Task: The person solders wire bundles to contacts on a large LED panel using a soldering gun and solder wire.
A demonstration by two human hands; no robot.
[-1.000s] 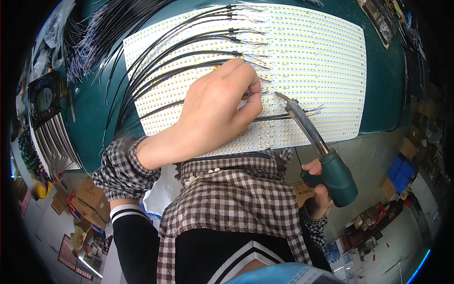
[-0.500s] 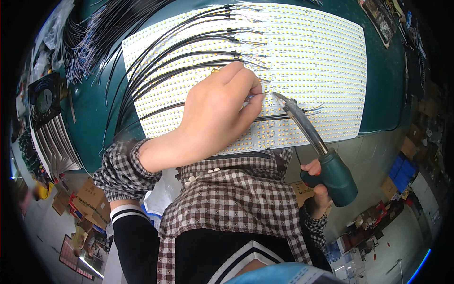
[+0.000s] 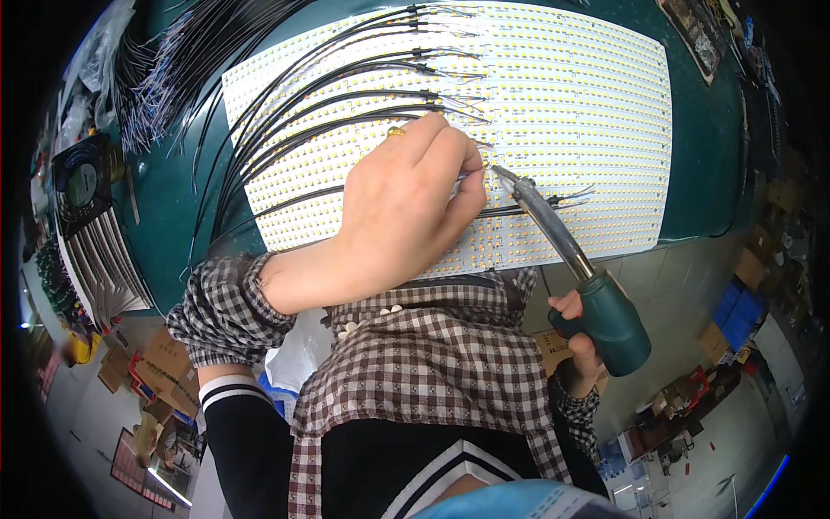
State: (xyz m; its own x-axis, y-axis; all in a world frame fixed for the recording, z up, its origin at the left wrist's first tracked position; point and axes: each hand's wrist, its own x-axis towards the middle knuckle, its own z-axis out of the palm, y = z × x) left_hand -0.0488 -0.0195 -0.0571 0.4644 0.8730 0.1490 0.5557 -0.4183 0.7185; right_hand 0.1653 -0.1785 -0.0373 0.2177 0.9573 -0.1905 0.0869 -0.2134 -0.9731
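A white LED panel [image 3: 588,130] with rows of small yellow chips lies in front of me. Across its left half run several black cables [image 3: 354,62], their thin stripped ends fanned out near the middle. My left hand [image 3: 411,186] is over the panel, thumb and forefinger pinched on a thin wire [image 3: 462,177], mostly hidden by the fingers. My right hand [image 3: 581,346] grips the green handle of a soldering gun [image 3: 616,324] from below. The gun's long metal barrel slants up and left, and its tip is at the panel just right of my left fingertips.
A large bundle of dark wires [image 3: 173,69] lies at the far left of the green tabletop [image 3: 709,173]. Near the left edge are a black fan [image 3: 84,183] and a stack of white strips [image 3: 104,264]. A dark flat board [image 3: 692,39] is at the far right.
The soldering gun's tip has shifted slightly up and left along the panel. My left hand has moved slightly right, keeping its pinch.
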